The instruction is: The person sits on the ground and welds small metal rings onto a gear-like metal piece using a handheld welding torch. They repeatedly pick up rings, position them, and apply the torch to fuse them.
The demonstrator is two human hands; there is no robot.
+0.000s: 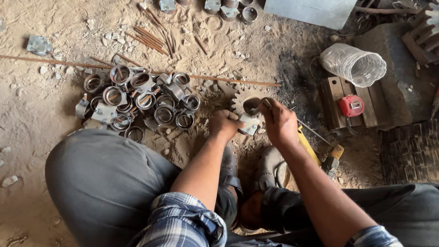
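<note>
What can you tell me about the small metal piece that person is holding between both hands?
The small metal piece looks like a pale, flat plate of sheet metal, partly hidden by fingers. The left hand grips its left side, the right hand its right. It is held just over a toothed gear wheel on the dirt floor.

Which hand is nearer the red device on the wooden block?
The right. The right hand works just left of the red device, while the left hand sits farther left, beyond the small metal piece both hands grip.
</note>
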